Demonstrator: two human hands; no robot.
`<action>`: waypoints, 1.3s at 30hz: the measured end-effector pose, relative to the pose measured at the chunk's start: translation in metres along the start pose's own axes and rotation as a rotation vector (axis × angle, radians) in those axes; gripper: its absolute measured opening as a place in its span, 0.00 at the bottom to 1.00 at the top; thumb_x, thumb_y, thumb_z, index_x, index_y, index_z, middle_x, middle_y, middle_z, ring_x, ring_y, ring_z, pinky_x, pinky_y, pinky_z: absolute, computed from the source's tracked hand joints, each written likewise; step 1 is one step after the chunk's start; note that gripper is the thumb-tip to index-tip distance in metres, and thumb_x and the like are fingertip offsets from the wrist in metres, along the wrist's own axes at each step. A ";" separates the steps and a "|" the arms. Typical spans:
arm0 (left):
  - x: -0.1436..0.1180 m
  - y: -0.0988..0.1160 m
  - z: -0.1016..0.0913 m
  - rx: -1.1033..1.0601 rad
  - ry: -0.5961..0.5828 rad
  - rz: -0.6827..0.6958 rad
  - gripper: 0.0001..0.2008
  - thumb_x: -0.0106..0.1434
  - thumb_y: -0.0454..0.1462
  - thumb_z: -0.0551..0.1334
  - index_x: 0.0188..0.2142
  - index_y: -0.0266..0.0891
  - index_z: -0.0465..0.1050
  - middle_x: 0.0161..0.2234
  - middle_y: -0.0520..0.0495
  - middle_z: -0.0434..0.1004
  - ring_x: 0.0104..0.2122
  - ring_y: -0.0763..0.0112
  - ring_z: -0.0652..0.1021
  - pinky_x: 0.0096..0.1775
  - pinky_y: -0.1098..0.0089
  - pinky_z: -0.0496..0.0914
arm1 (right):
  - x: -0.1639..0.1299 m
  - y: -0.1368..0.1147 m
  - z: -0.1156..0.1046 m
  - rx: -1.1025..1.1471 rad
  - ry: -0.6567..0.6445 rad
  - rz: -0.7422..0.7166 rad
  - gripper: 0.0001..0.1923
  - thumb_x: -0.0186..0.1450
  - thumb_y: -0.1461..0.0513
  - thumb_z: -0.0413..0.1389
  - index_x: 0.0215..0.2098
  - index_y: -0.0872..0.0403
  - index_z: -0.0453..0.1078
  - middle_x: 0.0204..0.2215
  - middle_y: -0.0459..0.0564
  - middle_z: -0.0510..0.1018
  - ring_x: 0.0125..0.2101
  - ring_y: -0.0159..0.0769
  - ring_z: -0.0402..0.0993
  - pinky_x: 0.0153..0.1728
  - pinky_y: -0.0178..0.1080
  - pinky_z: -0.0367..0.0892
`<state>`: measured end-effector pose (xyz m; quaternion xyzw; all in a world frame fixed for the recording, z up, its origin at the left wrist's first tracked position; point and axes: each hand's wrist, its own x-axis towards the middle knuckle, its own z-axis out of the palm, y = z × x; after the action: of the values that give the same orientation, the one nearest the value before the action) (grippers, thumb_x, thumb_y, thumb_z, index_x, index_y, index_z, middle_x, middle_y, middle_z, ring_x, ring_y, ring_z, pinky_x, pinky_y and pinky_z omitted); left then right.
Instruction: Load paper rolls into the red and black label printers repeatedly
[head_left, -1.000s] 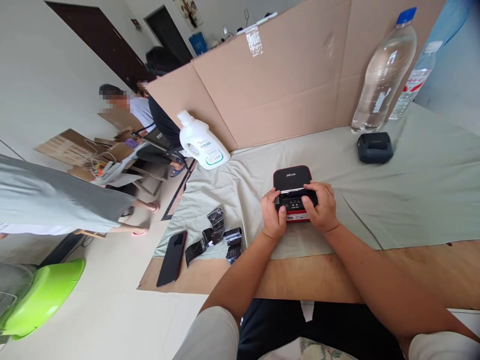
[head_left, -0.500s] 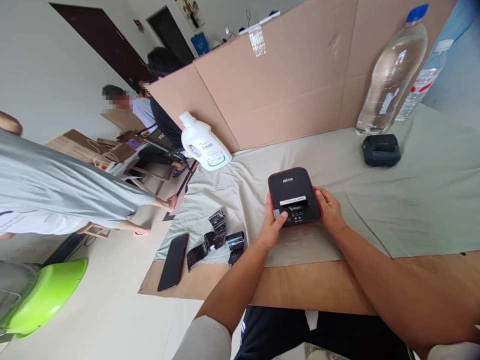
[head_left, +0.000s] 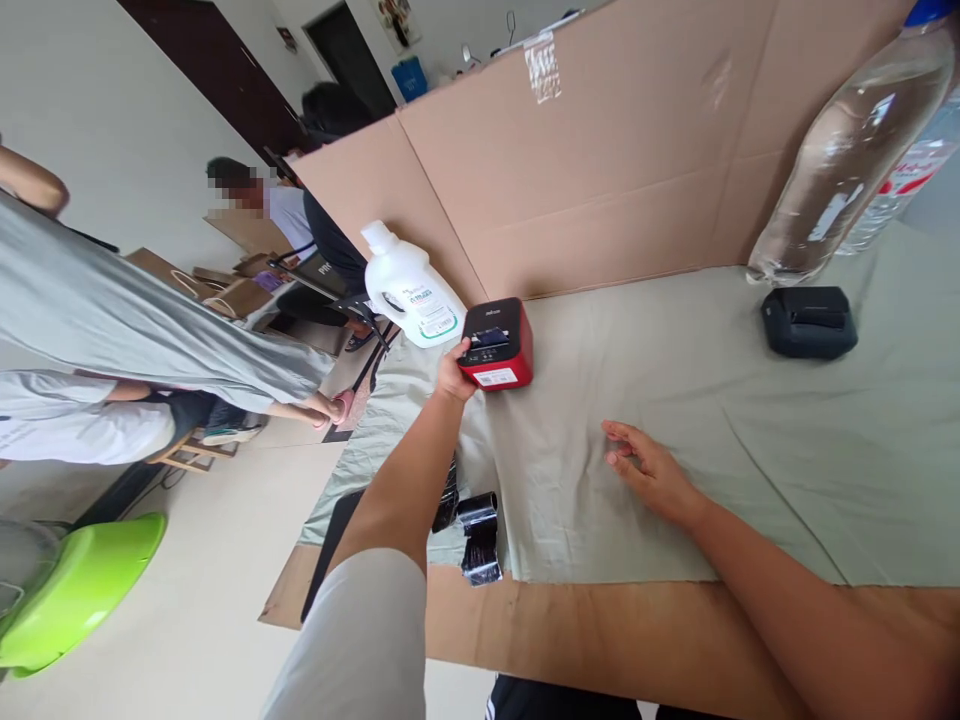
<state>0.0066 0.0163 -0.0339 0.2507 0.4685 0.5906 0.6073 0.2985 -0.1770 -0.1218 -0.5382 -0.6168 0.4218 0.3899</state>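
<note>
Red-and-black device (head_left: 496, 346) | is being held over the grey-green cloth (head_left: 637, 350) of the bench (head_left: 570, 622), just beside the white jug (head_left: 412, 290); contact with the cloth unclear | left hand (head_left: 454, 374): grip is clamping its left side | right hand (head_left: 651, 472): grip is standing apart over the cloth | dark case (head_left: 810, 325) is resting at the right, before the bottles (head_left: 840, 175)

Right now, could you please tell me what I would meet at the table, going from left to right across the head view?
Dark flat slab → white handled jug → red-and-black device → right hand → dark rounded device.
</note>
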 end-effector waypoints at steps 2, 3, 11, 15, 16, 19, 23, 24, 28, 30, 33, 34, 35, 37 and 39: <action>0.023 0.012 -0.010 0.029 0.095 0.008 0.11 0.60 0.37 0.61 0.42 0.34 0.74 0.29 0.45 0.81 0.35 0.58 0.81 0.47 0.53 0.75 | 0.000 0.000 0.000 -0.033 0.008 -0.011 0.27 0.67 0.48 0.52 0.60 0.49 0.67 0.55 0.60 0.75 0.47 0.47 0.77 0.33 0.46 0.77; 0.031 0.018 -0.016 0.059 0.135 -0.002 0.10 0.61 0.37 0.60 0.41 0.34 0.74 0.29 0.45 0.81 0.34 0.59 0.81 0.46 0.53 0.75 | -0.001 -0.001 0.000 -0.043 0.011 -0.017 0.26 0.67 0.48 0.52 0.59 0.49 0.67 0.55 0.60 0.75 0.47 0.47 0.77 0.31 0.44 0.77; 0.040 0.045 -0.053 0.779 0.608 0.246 0.12 0.66 0.41 0.56 0.41 0.35 0.70 0.39 0.39 0.78 0.49 0.54 0.76 0.52 0.53 0.69 | -0.002 -0.008 -0.002 -0.155 0.003 -0.059 0.21 0.67 0.52 0.52 0.55 0.49 0.70 0.51 0.57 0.77 0.43 0.44 0.78 0.29 0.41 0.75; -0.002 0.014 -0.059 0.953 0.635 0.378 0.12 0.62 0.39 0.60 0.44 0.37 0.68 0.53 0.35 0.70 0.62 0.52 0.63 0.63 0.52 0.56 | 0.000 -0.008 -0.002 -0.270 0.116 -0.302 0.15 0.68 0.55 0.51 0.48 0.50 0.73 0.45 0.55 0.80 0.46 0.44 0.76 0.43 0.50 0.75; -0.018 -0.001 -0.059 1.024 0.581 0.417 0.15 0.59 0.38 0.63 0.46 0.38 0.68 0.56 0.36 0.69 0.64 0.52 0.62 0.64 0.52 0.54 | 0.001 -0.008 -0.002 -0.319 0.188 -0.354 0.14 0.67 0.56 0.51 0.46 0.50 0.74 0.44 0.54 0.80 0.48 0.46 0.75 0.48 0.53 0.72; -0.072 -0.050 -0.048 1.376 0.159 0.585 0.21 0.58 0.40 0.64 0.51 0.40 0.69 0.61 0.36 0.66 0.65 0.49 0.61 0.65 0.49 0.53 | 0.006 -0.004 -0.004 -0.513 0.412 -0.322 0.16 0.66 0.56 0.52 0.48 0.52 0.74 0.52 0.58 0.77 0.59 0.54 0.66 0.59 0.63 0.60; -0.134 -0.108 -0.009 1.526 -0.257 0.650 0.23 0.65 0.47 0.59 0.57 0.42 0.68 0.66 0.36 0.61 0.69 0.44 0.55 0.65 0.42 0.52 | 0.013 -0.001 -0.003 -0.702 0.445 -0.048 0.29 0.65 0.52 0.52 0.60 0.58 0.67 0.66 0.67 0.60 0.68 0.67 0.46 0.60 0.74 0.45; -0.146 -0.119 0.002 1.555 -0.304 0.648 0.24 0.66 0.47 0.58 0.59 0.43 0.67 0.67 0.36 0.59 0.69 0.44 0.53 0.65 0.39 0.50 | 0.012 0.000 -0.001 -0.722 0.429 0.008 0.31 0.65 0.50 0.52 0.61 0.58 0.66 0.67 0.68 0.58 0.68 0.69 0.43 0.59 0.76 0.43; -0.179 -0.144 0.020 1.695 -0.425 0.569 0.28 0.68 0.48 0.55 0.65 0.45 0.62 0.69 0.38 0.54 0.70 0.41 0.51 0.64 0.34 0.45 | -0.016 0.003 0.002 -0.812 0.326 0.067 0.36 0.64 0.44 0.51 0.64 0.56 0.64 0.68 0.67 0.58 0.68 0.75 0.40 0.58 0.79 0.37; -0.190 -0.146 0.013 1.742 -0.462 0.556 0.28 0.68 0.48 0.54 0.66 0.47 0.60 0.70 0.40 0.53 0.70 0.43 0.52 0.64 0.34 0.45 | -0.049 0.006 -0.002 -0.878 0.265 0.038 0.37 0.64 0.43 0.51 0.66 0.53 0.62 0.68 0.64 0.58 0.68 0.74 0.40 0.59 0.79 0.36; -0.201 -0.142 -0.003 1.787 -0.506 0.563 0.28 0.69 0.46 0.53 0.67 0.48 0.58 0.70 0.42 0.53 0.70 0.47 0.51 0.65 0.38 0.46 | -0.111 0.011 -0.016 -0.959 0.189 0.029 0.37 0.65 0.43 0.50 0.68 0.49 0.59 0.70 0.59 0.56 0.69 0.73 0.41 0.60 0.77 0.37; -0.203 -0.140 -0.007 1.800 -0.514 0.555 0.28 0.69 0.45 0.52 0.67 0.47 0.58 0.70 0.42 0.52 0.70 0.48 0.51 0.66 0.39 0.46 | -0.130 0.012 -0.022 -0.974 0.167 0.026 0.37 0.65 0.43 0.50 0.68 0.49 0.59 0.70 0.58 0.56 0.69 0.72 0.41 0.61 0.76 0.38; -0.204 -0.137 -0.008 1.811 -0.518 0.539 0.28 0.69 0.45 0.52 0.67 0.46 0.58 0.70 0.42 0.52 0.71 0.49 0.51 0.66 0.40 0.45 | -0.146 0.013 -0.029 -0.982 0.143 0.019 0.37 0.65 0.43 0.50 0.68 0.48 0.59 0.70 0.58 0.56 0.69 0.71 0.41 0.61 0.76 0.39; -0.203 -0.134 -0.006 1.815 -0.524 0.487 0.28 0.69 0.45 0.52 0.67 0.44 0.59 0.70 0.40 0.52 0.70 0.47 0.50 0.66 0.40 0.46 | -0.163 0.012 -0.048 -0.971 0.083 -0.018 0.35 0.65 0.42 0.50 0.67 0.46 0.61 0.68 0.56 0.60 0.68 0.68 0.46 0.62 0.73 0.44; -0.202 -0.133 0.003 1.779 -0.543 0.446 0.29 0.67 0.47 0.54 0.65 0.42 0.61 0.69 0.37 0.54 0.70 0.44 0.53 0.65 0.40 0.49 | -0.154 0.011 -0.073 -0.924 0.045 -0.063 0.31 0.67 0.43 0.48 0.64 0.45 0.64 0.65 0.55 0.66 0.65 0.61 0.56 0.61 0.67 0.54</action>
<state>0.1012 -0.1986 -0.0919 0.8324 0.5302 0.0422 0.1555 0.3881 -0.3217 -0.1114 -0.6455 -0.7476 0.0789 0.1349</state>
